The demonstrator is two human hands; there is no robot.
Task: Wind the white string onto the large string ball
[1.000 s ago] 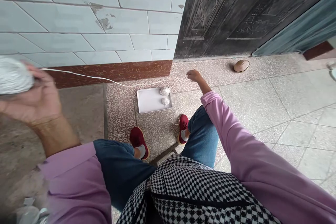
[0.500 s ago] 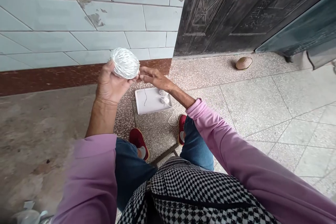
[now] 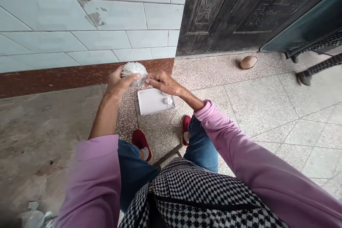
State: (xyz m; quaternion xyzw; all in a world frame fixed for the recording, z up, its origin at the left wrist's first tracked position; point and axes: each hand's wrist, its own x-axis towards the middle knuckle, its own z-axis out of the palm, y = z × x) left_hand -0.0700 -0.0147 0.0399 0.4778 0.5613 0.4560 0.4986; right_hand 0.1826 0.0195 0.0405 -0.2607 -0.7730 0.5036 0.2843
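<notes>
My left hand (image 3: pixel 117 83) is wrapped round a ball of shiny white yarn (image 3: pixel 134 69), its thumb across the near side. Against the ball's right side, my right hand (image 3: pixel 164 82) is closed in a pinch; whatever lies between its fingertips is too small to make out. Below the hands a white tray (image 3: pixel 146 104) rests on the floor. Small white balls of string (image 3: pixel 167 100) lie at its right end, partly hidden by my right wrist. A loose white cord (image 3: pixel 176 118) trails from there over the tray's edge onto the floor.
A tiled wall (image 3: pixel 107 14) and a dark door (image 3: pixel 227 10) stand ahead. A tan rounded object (image 3: pixel 248 62) lies by the door. Another person's legs (image 3: pixel 320 62) show at far right. Clear plastic items (image 3: pixel 32 217) sit at bottom left. My red shoes (image 3: pixel 140 142) flank the tray.
The ball has been turned and lowered slightly, with my left thumb now across its near side. My right fingers have closed into a pinch. Another person's legs have come into view at right.
</notes>
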